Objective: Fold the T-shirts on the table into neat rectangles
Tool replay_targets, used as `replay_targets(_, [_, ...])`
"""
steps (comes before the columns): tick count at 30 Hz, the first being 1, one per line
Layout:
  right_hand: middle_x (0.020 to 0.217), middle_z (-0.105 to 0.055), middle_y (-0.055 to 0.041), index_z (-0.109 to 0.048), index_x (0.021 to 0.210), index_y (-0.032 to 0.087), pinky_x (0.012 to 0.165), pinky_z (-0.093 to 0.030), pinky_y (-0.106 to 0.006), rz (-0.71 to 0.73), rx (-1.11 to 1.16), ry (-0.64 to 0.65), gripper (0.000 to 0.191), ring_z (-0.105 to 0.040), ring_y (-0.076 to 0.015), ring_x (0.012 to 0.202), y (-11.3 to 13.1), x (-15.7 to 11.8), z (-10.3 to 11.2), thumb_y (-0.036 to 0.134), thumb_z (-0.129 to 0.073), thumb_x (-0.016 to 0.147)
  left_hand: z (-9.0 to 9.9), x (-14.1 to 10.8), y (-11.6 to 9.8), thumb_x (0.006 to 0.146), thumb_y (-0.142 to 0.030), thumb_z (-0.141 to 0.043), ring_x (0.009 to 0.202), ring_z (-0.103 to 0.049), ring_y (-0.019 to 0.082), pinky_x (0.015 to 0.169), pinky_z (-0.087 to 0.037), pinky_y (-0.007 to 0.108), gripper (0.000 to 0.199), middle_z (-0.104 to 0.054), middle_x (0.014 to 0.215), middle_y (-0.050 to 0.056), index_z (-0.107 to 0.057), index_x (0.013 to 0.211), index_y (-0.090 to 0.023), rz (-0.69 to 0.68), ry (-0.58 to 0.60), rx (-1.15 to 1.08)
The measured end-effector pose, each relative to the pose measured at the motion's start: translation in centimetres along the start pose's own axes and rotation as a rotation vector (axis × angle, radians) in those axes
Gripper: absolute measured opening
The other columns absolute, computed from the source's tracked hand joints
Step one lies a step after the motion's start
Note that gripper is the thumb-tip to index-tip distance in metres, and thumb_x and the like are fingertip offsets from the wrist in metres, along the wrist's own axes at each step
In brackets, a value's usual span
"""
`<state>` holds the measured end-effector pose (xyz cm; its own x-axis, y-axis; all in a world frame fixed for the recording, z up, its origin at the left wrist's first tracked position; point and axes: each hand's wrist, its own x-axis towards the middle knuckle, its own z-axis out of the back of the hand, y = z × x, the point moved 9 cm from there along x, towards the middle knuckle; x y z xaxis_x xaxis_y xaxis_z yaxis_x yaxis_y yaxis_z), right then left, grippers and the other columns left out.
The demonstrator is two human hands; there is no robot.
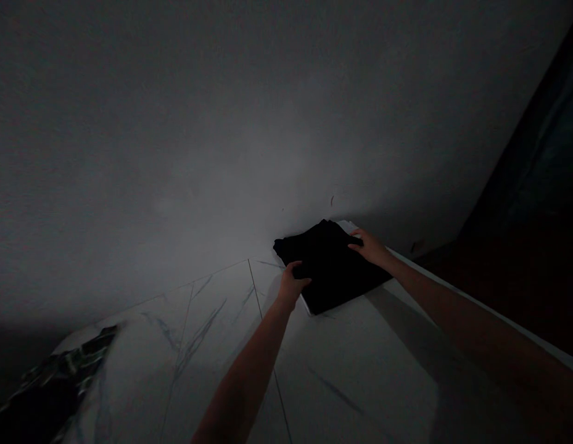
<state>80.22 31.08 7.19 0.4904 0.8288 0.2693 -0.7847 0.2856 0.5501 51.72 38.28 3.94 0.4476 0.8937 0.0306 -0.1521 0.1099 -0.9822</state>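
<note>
A folded black cloth [332,265] lies on top of something white and folded [348,226], whose edges show at the back and lower left. My left hand [293,284] is at the cloth's left edge, thumb and fingers apart and curved around a bit of it. At the right edge my right hand [367,246] has its thumb and fingers about the cloth's border. The dark cloth hides how firmly either hand grips it.
The pile rests on a white marble-patterned surface [212,345] against a grey wall [221,142]. A dark patterned cloth [68,376] lies at the lower left. The surface's right edge borders a dark area.
</note>
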Motion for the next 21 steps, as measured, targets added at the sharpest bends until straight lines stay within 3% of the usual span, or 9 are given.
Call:
replay_targets(3, [0.109,-0.069,-0.0103,-0.057,0.12,0.021,0.087,-0.049,-0.037,0.033,-0.062,-0.005,0.035,-0.065,-0.0276,0.103,0.1,-0.5,1.5,0.023,-0.061,0.086,-0.5,-1.1,0.2,0.058,-0.002,-0.076,0.101,-0.061,0.023,0.09,-0.052,0.036,0.067,-0.063,0.109,0.008,-0.059,0.121,-0.018,0.045,0.069,0.011])
replay_targets(5, [0.107,-0.069,-0.0118,-0.057,0.121,0.02,0.086,-0.049,-0.038,0.02,-0.165,0.085,0.037,-0.065,-0.029,0.101,-0.6,-1.5,1.0,0.023,-0.064,0.084,-0.6,-2.2,1.1,0.057,-0.006,-0.079,0.097,-0.062,0.023,0.086,-0.054,0.038,0.07,-0.062,0.109,0.008,-0.057,0.123,-0.019,0.113,0.133,0.094])
replay_targets(7, [0.108,-0.068,-0.0162,-0.059,0.119,0.017,0.085,-0.049,-0.041,-0.025,-0.299,0.17,0.038,-0.066,-0.0318,0.1,-1.5,-3.0,0.1,0.026,-0.066,0.084,0.2,-2.9,1.5,0.06,-0.011,-0.08,0.099,-0.061,0.025,0.089,-0.052,0.041,0.066,-0.059,0.115,0.011,-0.058,0.122,-0.018,0.138,0.098,0.27])
replay_targets(10, [0.118,-0.062,-0.0244,-0.06,0.119,0.013,0.088,-0.047,-0.047,-0.019,-0.438,0.11,0.037,-0.062,-0.037,0.108,-0.3,-4.2,-0.3,0.034,-0.06,0.088,1.3,-2.8,-1.3,0.071,-0.021,-0.076,0.116,-0.053,0.033,0.102,-0.043,0.048,0.054,-0.05,0.13,0.017,-0.059,0.122,-0.017,-0.023,-0.107,0.557])
replay_targets(13, [0.135,-0.053,-0.0238,-0.058,0.128,0.016,0.099,-0.041,-0.051,0.121,-0.416,0.026,0.042,-0.053,-0.0374,0.122,4.1,-3.3,-1.3,0.04,-0.049,0.094,-0.4,-1.4,-5.3,0.08,-0.025,-0.067,0.131,-0.042,0.037,0.11,-0.033,0.052,0.048,-0.046,0.139,0.018,-0.056,0.127,-0.018,-0.246,-0.229,0.649])
replay_targets(15, [0.145,-0.046,-0.0203,-0.055,0.135,0.019,0.105,-0.037,-0.053,0.164,-0.392,0.044,0.047,-0.045,-0.0369,0.131,6.5,-1.7,-2.8,0.043,-0.044,0.096,-2.0,0.2,-6.6,0.083,-0.025,-0.063,0.137,-0.036,0.04,0.113,-0.028,0.054,0.052,-0.043,0.145,0.021,-0.053,0.133,-0.014,-0.291,-0.254,0.653])
replay_targets(18, [0.155,-0.035,-0.0164,-0.048,0.142,0.023,0.109,-0.03,-0.059,0.172,-0.415,0.088,0.053,-0.033,-0.0371,0.141,7.8,0.3,-5.3,0.047,-0.041,0.096,-3.4,2.7,-5.8,0.085,-0.024,-0.059,0.145,-0.022,0.043,0.117,-0.018,0.057,0.061,-0.033,0.153,0.026,-0.045,0.141,-0.006,-0.23,-0.266,0.747])
replay_targets(21, [0.156,-0.035,-0.0147,-0.046,0.144,0.028,0.107,-0.028,-0.067,0.204,-0.413,0.138,0.058,-0.031,-0.0381,0.142,6.9,0.9,-7.2,0.055,-0.038,0.093,-4.0,4.0,-3.0,0.09,-0.034,-0.052,0.149,-0.012,0.04,0.12,-0.012,0.056,0.067,-0.022,0.159,0.025,-0.038,0.147,-0.002,-0.156,-0.203,0.846])
